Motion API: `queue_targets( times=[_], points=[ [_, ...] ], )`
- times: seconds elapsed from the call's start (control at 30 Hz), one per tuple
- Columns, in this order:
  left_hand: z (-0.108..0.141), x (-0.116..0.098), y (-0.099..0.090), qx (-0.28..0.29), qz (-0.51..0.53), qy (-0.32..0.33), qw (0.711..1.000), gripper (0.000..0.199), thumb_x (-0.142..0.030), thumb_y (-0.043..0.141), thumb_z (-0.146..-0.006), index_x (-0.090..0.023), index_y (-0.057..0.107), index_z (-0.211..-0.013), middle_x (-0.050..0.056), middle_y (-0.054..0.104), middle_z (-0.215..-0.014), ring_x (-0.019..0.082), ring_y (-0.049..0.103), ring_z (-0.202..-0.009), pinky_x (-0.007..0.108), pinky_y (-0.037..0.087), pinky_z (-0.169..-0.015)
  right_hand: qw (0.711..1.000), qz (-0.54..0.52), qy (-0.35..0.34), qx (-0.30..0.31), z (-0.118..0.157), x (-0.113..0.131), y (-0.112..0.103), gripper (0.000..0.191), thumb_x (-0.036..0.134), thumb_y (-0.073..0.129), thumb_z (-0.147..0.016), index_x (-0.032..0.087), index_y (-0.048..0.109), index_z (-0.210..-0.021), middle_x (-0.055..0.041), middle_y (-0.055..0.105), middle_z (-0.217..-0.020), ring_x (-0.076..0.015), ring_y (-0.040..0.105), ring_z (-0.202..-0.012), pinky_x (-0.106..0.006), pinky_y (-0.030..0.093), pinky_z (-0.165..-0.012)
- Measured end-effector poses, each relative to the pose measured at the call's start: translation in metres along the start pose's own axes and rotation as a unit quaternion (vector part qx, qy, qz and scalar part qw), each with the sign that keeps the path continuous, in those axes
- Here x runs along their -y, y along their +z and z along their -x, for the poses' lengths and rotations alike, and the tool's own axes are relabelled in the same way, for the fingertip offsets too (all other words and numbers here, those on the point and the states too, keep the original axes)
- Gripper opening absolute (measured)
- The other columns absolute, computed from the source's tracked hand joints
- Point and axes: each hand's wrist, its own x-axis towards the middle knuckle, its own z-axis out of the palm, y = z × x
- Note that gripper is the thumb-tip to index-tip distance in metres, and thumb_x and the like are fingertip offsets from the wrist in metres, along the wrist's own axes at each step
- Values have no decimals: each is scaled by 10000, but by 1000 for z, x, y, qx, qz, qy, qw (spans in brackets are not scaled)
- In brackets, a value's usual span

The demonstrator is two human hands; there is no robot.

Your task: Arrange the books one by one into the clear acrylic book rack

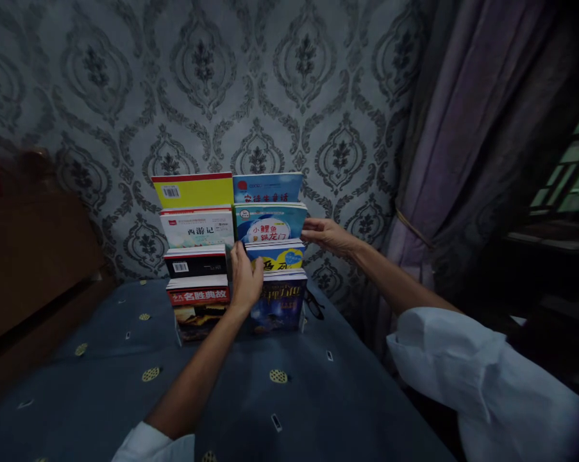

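Two columns of books stand in stepped rows in a rack on the bed or table cover. My left hand (245, 279) is curled round the left side of a blue-and-yellow book (284, 258) in the right column, its thumb in front of the cover. My right hand (331, 235) pinches the right edge of a light-blue book (270, 224) with a white title patch, one row behind. Behind that stands another blue book (270, 187); a dark-blue book (280, 308) is in front. The fingertips behind the covers are hidden.
The left column holds a yellow book (193, 191), a white book (197, 228), a black book (197, 265) and a red-topped book (200, 308). Black glasses (315, 305) lie right of the rack. Patterned wallpaper rises behind; a tied purple curtain (431, 160) hangs at the right.
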Motion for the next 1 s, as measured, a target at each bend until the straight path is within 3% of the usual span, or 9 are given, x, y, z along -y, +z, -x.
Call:
queue_targets(
  times=[0.23, 0.37, 0.47, 0.7, 0.83, 1.0],
  points=[
    [0, 1, 0, 0, 0, -3, 1000, 599, -277, 502, -896, -109, 345, -1450, 209, 372, -1495, 299, 336, -1450, 462, 268, -1208, 998, 57, -33, -16, -3, -1, 0, 411, 377, 906, -540, 205, 747, -877, -28, 785, -879, -191, 712, -830, -311, 549, -820],
    [2, 0, 1, -3, -4, -3, 1000, 596, -284, 495, -899, -126, 342, -1453, 194, 377, -1486, 294, 339, -1444, 458, 270, -1207, 993, 92, -51, -56, -6, -5, 8, 338, 415, 883, -534, 219, 727, -761, 5, 766, -769, -186, 689, -750, -306, 552, -765],
    [2, -1, 1, -5, -6, -4, 1000, 599, -285, 488, -901, -122, 338, -1458, 195, 369, -1487, 290, 329, -1448, 451, 266, -1209, 991, 87, -51, -85, -7, -6, 14, 352, 449, 860, -539, 232, 715, -775, 6, 754, -754, -201, 684, -767, -320, 554, -761],
    [0, -2, 0, -3, 1, -9, 1000, 602, -293, 483, -901, -116, 338, -1458, 196, 370, -1482, 281, 319, -1455, 428, 268, -1210, 994, 16, -40, -105, -1, 24, 23, 463, 656, 746, -682, 224, 672, -832, -35, 739, -842, -200, 681, -857, -310, 553, -780],
    [0, -5, -3, 7, -5, -7, 1000, 602, -286, 467, -901, -54, 341, -1443, 236, 381, -1463, 305, 332, -1440, 447, 272, -1204, 990, 74, -10, -122, -10, 47, 20, 380, 501, 868, -640, 196, 678, -761, -14, 710, -757, -141, 646, -717, -251, 546, -711],
    [0, -3, -4, 11, -6, -7, 1000, 596, -286, 482, -904, -103, 335, -1452, 209, 395, -1460, 296, 362, -1424, 454, 283, -1194, 990, 88, 85, -77, -27, 65, 7, 267, 385, 850, -714, 165, 704, -752, -65, 736, -711, -173, 673, -639, -314, 595, -689]
  ],
)
